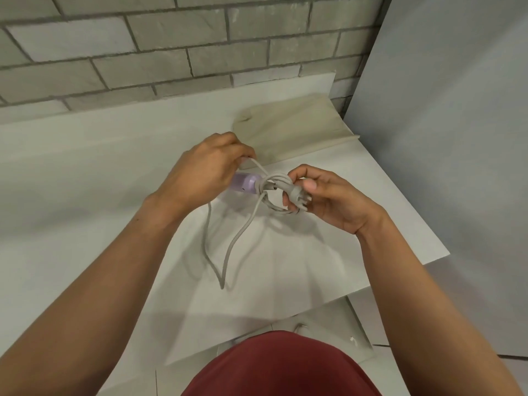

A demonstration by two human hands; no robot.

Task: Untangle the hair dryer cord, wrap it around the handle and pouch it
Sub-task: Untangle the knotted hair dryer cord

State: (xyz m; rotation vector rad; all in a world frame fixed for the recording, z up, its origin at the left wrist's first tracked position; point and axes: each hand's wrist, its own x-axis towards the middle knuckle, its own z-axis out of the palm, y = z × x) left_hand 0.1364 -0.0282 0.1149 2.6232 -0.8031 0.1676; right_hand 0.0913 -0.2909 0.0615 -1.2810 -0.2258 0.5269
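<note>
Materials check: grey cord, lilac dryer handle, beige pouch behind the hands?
Grey round cord: matte rubber or PVC sheath, probably; it bends in smooth loops. Lilac dryer handle: smooth hard plastic, judging by its slight sheen. Beige flat pouch: seemingly woven cloth, matte, creased, folded hem.

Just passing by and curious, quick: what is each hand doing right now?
Left hand: grips the lilac hair dryer.
Right hand: pinches the coiled cord near its plug.
</note>
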